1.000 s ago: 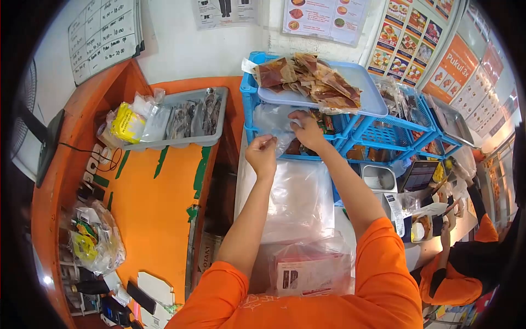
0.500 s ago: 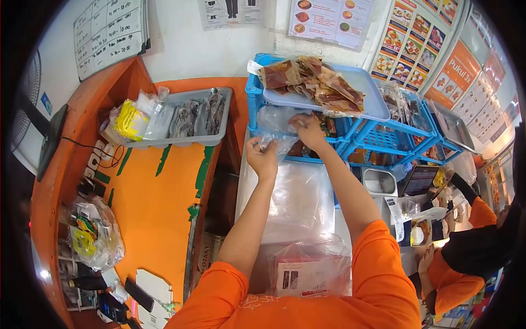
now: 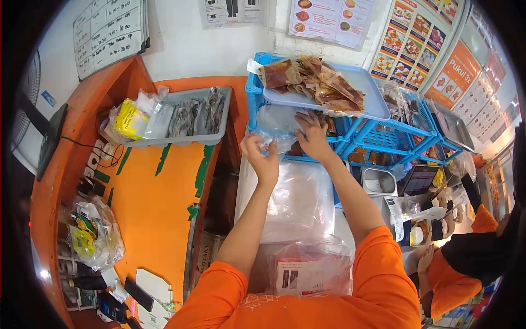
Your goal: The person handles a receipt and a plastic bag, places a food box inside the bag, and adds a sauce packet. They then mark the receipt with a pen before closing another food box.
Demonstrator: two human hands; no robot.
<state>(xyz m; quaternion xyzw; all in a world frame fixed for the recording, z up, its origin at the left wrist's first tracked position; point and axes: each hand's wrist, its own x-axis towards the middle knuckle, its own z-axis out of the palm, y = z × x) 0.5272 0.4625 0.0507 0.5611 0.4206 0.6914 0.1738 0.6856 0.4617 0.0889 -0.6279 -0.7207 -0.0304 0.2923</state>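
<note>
Both my hands are at the lower opening of the blue plastic rack (image 3: 253, 107), under a tray of brown flat packets (image 3: 329, 88). A clear plastic bag (image 3: 278, 118) lies in that opening. My left hand (image 3: 262, 158) has its thumb and fingers closed on the near edge of the plastic. My right hand (image 3: 314, 136) reaches in from the right, its fingers stretched out beside the bag, back of the hand up. Below them lies a stack of large clear plastic sheets or bags (image 3: 298, 200).
On the left, a grey tray (image 3: 222, 123) of wrapped cutlery stands on an orange counter (image 3: 156, 203). A plastic-wrapped red and white packet (image 3: 309, 268) lies close to my body. At the right is a metal container (image 3: 379, 181), with a co-worker (image 3: 457, 274) beyond.
My right hand's fingers have straightened and spread from their bent grip on the plastic. My left hand has shifted slightly left. The co-worker's arm has moved a little.
</note>
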